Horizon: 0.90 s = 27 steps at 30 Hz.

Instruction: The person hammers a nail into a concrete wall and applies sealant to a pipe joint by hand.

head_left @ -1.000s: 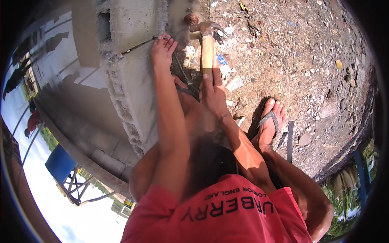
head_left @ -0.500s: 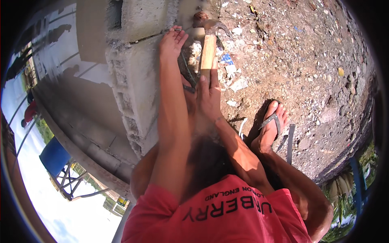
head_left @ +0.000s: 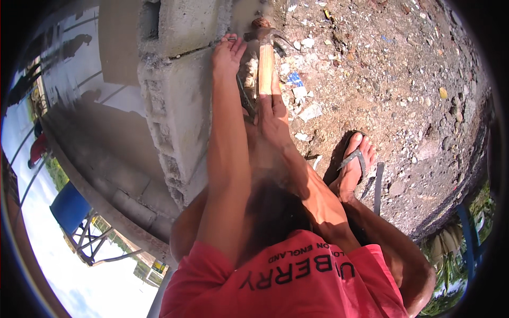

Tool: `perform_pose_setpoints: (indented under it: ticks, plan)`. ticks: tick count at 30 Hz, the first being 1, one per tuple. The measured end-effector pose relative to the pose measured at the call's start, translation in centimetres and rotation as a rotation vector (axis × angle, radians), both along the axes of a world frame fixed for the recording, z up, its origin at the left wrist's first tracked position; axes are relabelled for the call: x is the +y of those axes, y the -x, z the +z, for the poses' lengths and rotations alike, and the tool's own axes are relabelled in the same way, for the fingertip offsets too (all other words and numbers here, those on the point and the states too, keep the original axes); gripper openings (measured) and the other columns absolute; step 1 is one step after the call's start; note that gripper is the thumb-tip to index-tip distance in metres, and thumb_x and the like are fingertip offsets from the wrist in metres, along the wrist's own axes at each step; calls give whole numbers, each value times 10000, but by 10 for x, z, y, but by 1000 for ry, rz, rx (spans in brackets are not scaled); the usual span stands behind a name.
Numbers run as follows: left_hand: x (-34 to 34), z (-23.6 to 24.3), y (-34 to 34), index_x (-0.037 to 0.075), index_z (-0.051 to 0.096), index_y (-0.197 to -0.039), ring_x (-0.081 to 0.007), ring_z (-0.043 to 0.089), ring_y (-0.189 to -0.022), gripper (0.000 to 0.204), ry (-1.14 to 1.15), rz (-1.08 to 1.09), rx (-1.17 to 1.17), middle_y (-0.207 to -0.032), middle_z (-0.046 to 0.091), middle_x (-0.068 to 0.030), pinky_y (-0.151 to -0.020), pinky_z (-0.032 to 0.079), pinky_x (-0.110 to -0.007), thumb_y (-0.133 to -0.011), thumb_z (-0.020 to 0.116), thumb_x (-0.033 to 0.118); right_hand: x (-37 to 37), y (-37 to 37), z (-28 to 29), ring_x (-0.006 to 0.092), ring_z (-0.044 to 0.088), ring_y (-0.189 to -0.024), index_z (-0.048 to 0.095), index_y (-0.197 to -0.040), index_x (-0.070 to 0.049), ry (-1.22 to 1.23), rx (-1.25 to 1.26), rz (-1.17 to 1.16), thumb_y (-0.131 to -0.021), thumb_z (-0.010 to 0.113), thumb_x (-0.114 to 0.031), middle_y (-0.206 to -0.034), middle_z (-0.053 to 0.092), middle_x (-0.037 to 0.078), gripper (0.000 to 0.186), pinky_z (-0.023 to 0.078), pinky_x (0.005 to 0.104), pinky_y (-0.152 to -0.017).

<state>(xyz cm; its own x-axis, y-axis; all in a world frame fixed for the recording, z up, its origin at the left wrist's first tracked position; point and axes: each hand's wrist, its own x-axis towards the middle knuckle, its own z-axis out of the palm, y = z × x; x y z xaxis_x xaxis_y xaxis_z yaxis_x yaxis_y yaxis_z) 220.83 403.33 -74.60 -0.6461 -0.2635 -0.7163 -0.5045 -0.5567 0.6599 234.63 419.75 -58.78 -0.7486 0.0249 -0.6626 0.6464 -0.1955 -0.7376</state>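
Rubble, pale stones and scraps of paper litter the bare dirt ground (head_left: 403, 79) beside a wall of grey concrete blocks (head_left: 180, 90), where one sandalled foot (head_left: 354, 164) is planted near a dark strip lying on the soil. A blue barrel (head_left: 69, 206) stands at the far left rim, behind the wall. The person's own forearms and red shirt (head_left: 286, 281) fill the lower frame and hide the ground below the hands. The right hand (head_left: 273, 108) is wrapped tight around the wooden handle of one claw hammer (head_left: 265, 53), whose head rests close against the block's edge. The left hand (head_left: 228, 53) presses its fingers against the mortar joint, pinching what may be a nail; too small to tell.
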Motion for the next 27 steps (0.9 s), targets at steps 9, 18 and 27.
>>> perform_pose_setpoints:
  ticks: [9,18,27]
  plan:
    - [-7,-2,-4,65,501,-1215,-280,528,-1144,274,28,32,-47,-1209,518,-87,-1020,452,-520,-1056,356,234,-2,-8,-19,114,496,-504,485,-1221,-41,105,-219,45,-1021,449,-262,-636,533,58,300,402,261,-439]
    - [6,8,3,90,451,-1294,-279,516,-1182,288,6,7,-56,-1259,538,-69,-1040,427,-502,-1048,355,203,-1,-7,-24,132,498,-497,534,-1035,-7,177,-157,40,-1021,416,-358,-622,524,68,370,407,291,-434]
    - [4,8,-2,115,453,-1300,-291,491,-1245,289,4,-56,-22,-1348,520,-46,-1034,422,-490,-1040,380,218,-5,-7,-23,113,505,-543,410,-1383,-82,101,-215,109,-1020,424,-353,-693,544,71,453,431,269,-503]
